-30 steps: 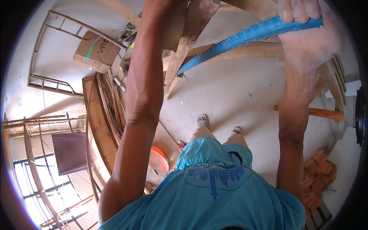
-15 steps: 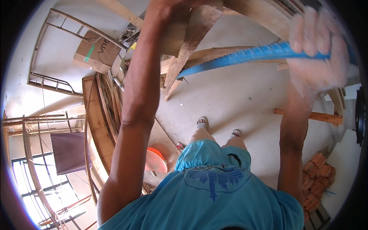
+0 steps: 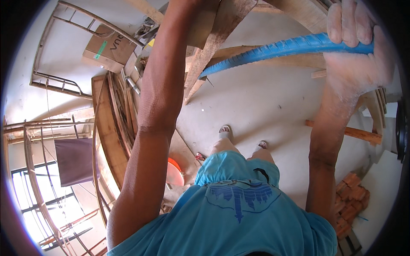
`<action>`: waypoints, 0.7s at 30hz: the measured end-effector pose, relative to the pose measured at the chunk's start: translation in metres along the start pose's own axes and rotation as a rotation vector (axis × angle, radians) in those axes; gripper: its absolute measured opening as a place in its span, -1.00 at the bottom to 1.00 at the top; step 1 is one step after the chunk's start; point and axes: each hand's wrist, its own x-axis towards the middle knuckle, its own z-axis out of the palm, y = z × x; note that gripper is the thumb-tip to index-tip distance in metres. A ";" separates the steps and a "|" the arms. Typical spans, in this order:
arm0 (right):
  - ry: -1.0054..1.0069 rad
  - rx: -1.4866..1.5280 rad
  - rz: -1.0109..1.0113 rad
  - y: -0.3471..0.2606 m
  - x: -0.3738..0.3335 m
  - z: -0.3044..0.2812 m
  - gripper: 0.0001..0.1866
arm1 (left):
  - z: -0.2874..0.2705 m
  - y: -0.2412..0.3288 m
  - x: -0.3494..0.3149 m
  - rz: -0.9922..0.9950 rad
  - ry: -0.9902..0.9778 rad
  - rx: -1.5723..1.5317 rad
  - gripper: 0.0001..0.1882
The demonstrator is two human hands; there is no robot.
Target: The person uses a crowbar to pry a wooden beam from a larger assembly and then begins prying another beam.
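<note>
My right hand (image 3: 352, 47), dusted with pale powder, is wrapped around a blue ribbed pry bar (image 3: 265, 51) at the upper right. The bar slants left and down, and its far tip meets a rough wooden plank (image 3: 220, 36). A thin nail (image 3: 210, 81) pokes out beside that tip. My left arm reaches up along the plank's left side to a wood block (image 3: 203, 30). My left hand (image 3: 192, 3) is mostly cut off by the top edge, so its fingers are hidden.
Long boards (image 3: 106, 128) lean at the left near a metal frame (image 3: 55, 47) and a cardboard box (image 3: 104, 49). An orange-rimmed bucket (image 3: 175, 173) stands by my left leg. Bricks (image 3: 352, 198) are stacked at the lower right. A timber piece (image 3: 358, 132) juts in at the right.
My right hand and the pry bar sit slightly higher in the view and are no longer blurred. My left hand has slipped further past the top edge.
</note>
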 end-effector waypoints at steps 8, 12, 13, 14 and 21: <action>0.268 -0.083 0.051 -0.019 -0.051 0.005 -0.87 | -0.018 0.000 -0.003 -0.002 -0.043 0.050 -0.64; 0.341 -0.026 -0.039 -0.018 -0.084 -0.022 -0.87 | -0.005 -0.001 -0.003 0.009 -0.048 0.026 -0.65; 0.390 -0.044 -0.066 -0.017 -0.092 -0.026 -0.87 | 0.004 -0.003 0.001 0.023 -0.048 0.009 -0.65; 0.387 -0.055 -0.070 -0.018 -0.098 -0.031 -0.87 | 0.004 -0.003 0.001 0.028 -0.046 0.012 -0.65; 0.589 0.091 -0.105 -0.012 -0.150 -0.056 -0.84 | -0.020 0.002 -0.007 0.017 -0.074 0.085 -0.67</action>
